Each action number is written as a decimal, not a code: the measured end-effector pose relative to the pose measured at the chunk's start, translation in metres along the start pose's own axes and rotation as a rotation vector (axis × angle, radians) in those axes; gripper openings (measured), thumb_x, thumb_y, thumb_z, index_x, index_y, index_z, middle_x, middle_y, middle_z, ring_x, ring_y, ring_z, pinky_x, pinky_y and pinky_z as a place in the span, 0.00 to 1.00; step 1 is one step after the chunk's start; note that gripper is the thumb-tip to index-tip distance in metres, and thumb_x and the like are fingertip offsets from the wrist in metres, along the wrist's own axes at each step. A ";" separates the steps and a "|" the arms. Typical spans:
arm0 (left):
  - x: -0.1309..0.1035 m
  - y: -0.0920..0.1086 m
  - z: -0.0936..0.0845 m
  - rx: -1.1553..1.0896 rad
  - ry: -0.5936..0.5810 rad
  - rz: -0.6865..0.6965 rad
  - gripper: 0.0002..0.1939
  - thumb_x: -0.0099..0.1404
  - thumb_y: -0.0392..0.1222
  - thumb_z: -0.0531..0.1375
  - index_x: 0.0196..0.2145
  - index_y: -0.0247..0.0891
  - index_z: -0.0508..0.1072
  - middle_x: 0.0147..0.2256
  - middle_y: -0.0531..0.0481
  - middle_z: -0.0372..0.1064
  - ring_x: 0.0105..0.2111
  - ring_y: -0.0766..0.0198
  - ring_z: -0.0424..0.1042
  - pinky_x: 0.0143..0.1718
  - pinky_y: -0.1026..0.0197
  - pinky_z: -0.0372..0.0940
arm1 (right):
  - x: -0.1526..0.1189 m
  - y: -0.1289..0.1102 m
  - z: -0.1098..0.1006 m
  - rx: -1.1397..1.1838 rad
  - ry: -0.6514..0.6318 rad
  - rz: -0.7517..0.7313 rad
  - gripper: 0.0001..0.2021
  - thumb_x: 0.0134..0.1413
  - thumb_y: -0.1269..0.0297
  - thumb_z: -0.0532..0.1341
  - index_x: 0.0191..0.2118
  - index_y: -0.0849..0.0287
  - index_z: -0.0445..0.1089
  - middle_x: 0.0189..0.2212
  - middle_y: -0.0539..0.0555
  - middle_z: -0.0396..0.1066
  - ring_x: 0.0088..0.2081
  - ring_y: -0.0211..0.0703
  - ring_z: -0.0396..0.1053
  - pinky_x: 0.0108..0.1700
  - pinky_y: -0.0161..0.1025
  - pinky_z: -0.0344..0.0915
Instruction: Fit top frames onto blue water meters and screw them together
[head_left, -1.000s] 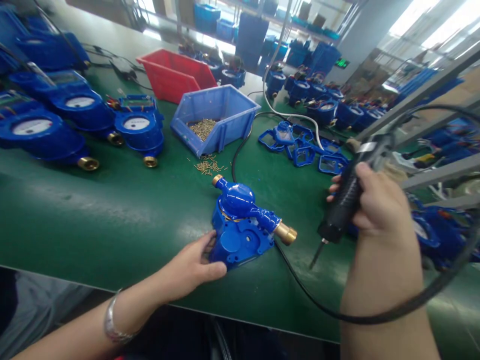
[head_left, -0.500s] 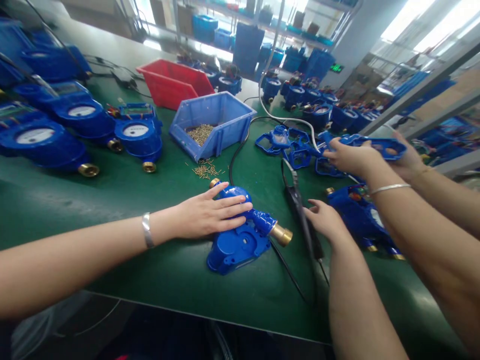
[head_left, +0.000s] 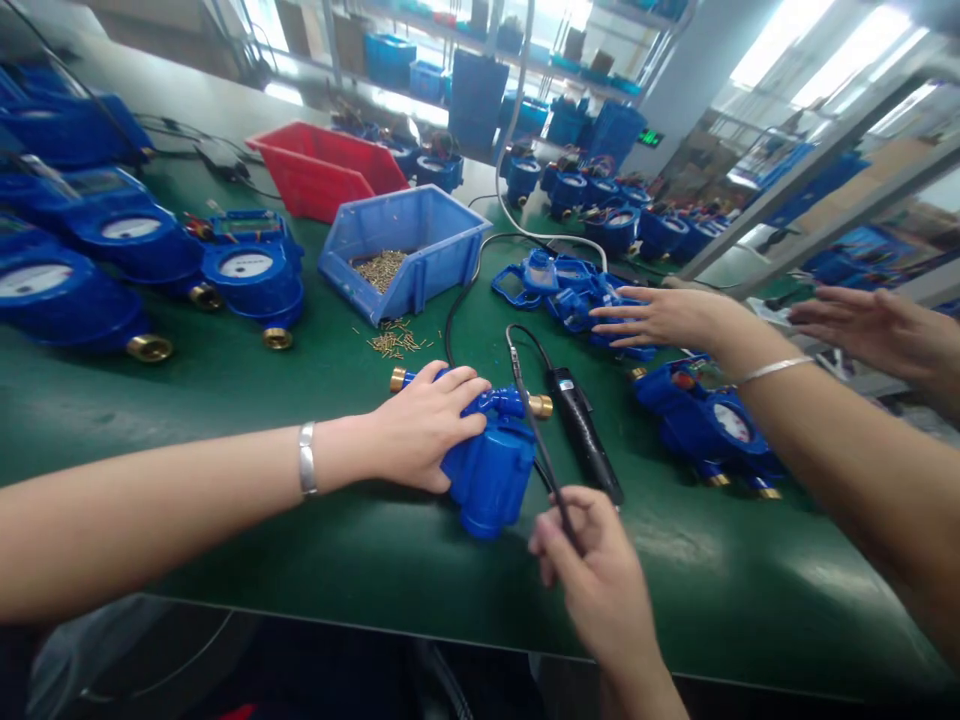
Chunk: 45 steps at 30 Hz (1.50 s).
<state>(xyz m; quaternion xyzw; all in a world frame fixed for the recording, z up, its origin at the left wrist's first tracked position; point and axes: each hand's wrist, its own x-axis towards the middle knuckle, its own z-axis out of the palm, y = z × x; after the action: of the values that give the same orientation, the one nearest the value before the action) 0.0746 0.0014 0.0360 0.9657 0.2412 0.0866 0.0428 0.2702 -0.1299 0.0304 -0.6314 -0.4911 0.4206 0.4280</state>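
- Since a moment ago, the blue meter (head_left: 487,485) has turned; the black driver (head_left: 581,430) now lies loose, right of centre.
- Bare green table (head_left: 322,560) lower left; its edge crosses the bottom.
- Meter at centre: pipe (head_left: 506,402) runs left-right, housing points bottomward.
- Left hand (head_left: 431,425) clasps it; right hand (head_left: 600,565) grips the cord (head_left: 545,450).

Left hand (head_left: 435,425) and right hand (head_left: 592,560): bare. Left forearm (head_left: 187,500) bare out to frame edge. 1 bracelet (head_left: 307,460) on left wrist: silver, shiny, flat band, engraving too small to tell. Clothing (head_left: 330,665) at lap: dark, near-black navy, 1 red patch (head_left: 240,712) low down, cut lost in shadow.
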 end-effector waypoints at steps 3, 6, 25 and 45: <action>-0.003 0.001 -0.005 -0.153 -0.009 -0.151 0.28 0.41 0.47 0.65 0.41 0.31 0.72 0.54 0.29 0.59 0.54 0.37 0.57 0.52 0.39 0.54 | 0.015 0.006 -0.013 0.295 0.345 -0.050 0.14 0.53 0.58 0.61 0.42 0.55 0.60 0.16 0.42 0.60 0.14 0.30 0.52 0.15 0.26 0.48; -0.007 0.000 -0.007 -0.470 -0.005 -0.427 0.28 0.38 0.43 0.65 0.39 0.29 0.71 0.50 0.30 0.63 0.51 0.37 0.61 0.50 0.41 0.58 | 0.031 0.014 -0.029 0.317 0.494 -0.097 0.15 0.53 0.56 0.60 0.44 0.57 0.62 0.15 0.42 0.58 0.14 0.29 0.49 0.16 0.26 0.46; -0.054 0.065 0.025 -2.133 0.515 -1.083 0.18 0.50 0.36 0.66 0.40 0.29 0.74 0.38 0.41 0.77 0.38 0.55 0.75 0.42 0.58 0.68 | 0.085 0.020 -0.009 -0.859 0.733 -1.100 0.21 0.53 0.75 0.54 0.54 0.61 0.64 0.45 0.64 0.65 0.48 0.53 0.65 0.47 0.52 0.66; -0.091 0.050 0.058 -1.980 0.604 -0.769 0.39 0.36 0.48 0.74 0.47 0.38 0.68 0.51 0.39 0.67 0.56 0.46 0.60 0.59 0.50 0.52 | 0.077 -0.023 0.040 -0.088 -0.139 -0.361 0.44 0.31 0.58 0.72 0.58 0.56 0.56 0.54 0.58 0.60 0.52 0.55 0.63 0.56 0.52 0.58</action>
<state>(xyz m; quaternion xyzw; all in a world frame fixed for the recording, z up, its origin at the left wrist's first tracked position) 0.0289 -0.0881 -0.0286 0.3042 0.3499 0.4546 0.7605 0.2388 -0.0458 0.0321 -0.5208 -0.6427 0.3578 0.4333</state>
